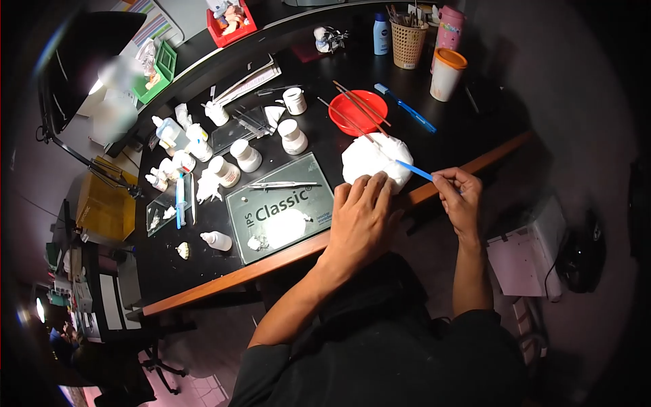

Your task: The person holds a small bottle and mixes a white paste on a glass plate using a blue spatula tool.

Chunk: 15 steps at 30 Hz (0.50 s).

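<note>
"Black cloth of the person's short-sleeved shirt (380, 346) lies nearest the camera. What is farthest left on the dark table (451, 139)?"

"Small white plastic bottles (199, 150) in a cluster. Nearer the person, a slim light-blue tool (180, 203) lies beside a small dark glass plate (160, 218)."

"And next along?"

"A little white dropper bottle (218, 241), then a rectangular glass slab (251, 227) lettered 'IPS Classic'. Slim silver tweezers (283, 184) lie on it, and squat white jars (245, 156) stand just beyond."

"Where is the left hand (363, 214)?"

"On the near side of a rounded, soft white wad (369, 159) close to the table's wooden edge (427, 194). Its fingers lie close together and slightly bent; I cannot tell whether they grip, since the thumb is hidden."

"Behind that wad?"

"A round red plastic bowl (334, 121), with thin brown sticks (366, 107) laid across it."

"And the right hand (459, 198)?"

"Its thumb and fingers are pinched around a straight bright-blue rod (415, 170), whose far end reaches over the wad. Whether the tip presses in, I cannot tell."

"Anything farther right?"

"Beyond the hand, a long blue-handled brush (415, 117), then a white cup with an orange lid (447, 76)."
</note>
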Available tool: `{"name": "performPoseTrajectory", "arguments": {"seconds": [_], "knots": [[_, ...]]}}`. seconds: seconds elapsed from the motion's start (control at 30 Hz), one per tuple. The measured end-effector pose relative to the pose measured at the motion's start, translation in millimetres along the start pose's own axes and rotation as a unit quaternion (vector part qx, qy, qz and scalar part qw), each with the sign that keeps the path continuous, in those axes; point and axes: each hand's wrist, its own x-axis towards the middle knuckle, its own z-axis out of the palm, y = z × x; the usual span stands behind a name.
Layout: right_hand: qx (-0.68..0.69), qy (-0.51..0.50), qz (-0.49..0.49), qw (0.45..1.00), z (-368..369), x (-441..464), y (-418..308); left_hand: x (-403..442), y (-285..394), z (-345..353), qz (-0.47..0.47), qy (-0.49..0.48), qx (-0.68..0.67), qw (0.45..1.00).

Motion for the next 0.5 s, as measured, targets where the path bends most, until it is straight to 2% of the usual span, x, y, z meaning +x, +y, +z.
{"name": "performPoseTrajectory", "arguments": {"seconds": [0.1, 0.2, 0.33, 0.47, 0.5], "knots": [[-0.024, -0.003, 0.04, 0.999, -25, -3, -6, -1, -2, -3, -0.01, -0.002, -0.017, 1.0], [0.008, 0.007, 0.015, 1.0, -36, -4, -10, -2, -1, -1, -0.019, -0.003, -0.016, 1.0], [0.018, 0.036, -0.084, 0.996, -15, 0, -4, -3, 3, 3, -0.032, -0.006, -0.002, 0.999], [-0.093, 0.014, -0.187, 0.978, -1, 5, 5, -7, 8, 7, -0.054, 0.006, -0.008, 0.998], [-0.167, 0.005, -0.288, 0.943, -1, 10, 5, -8, 8, 8, -0.053, 0.009, -0.007, 0.999]]}}
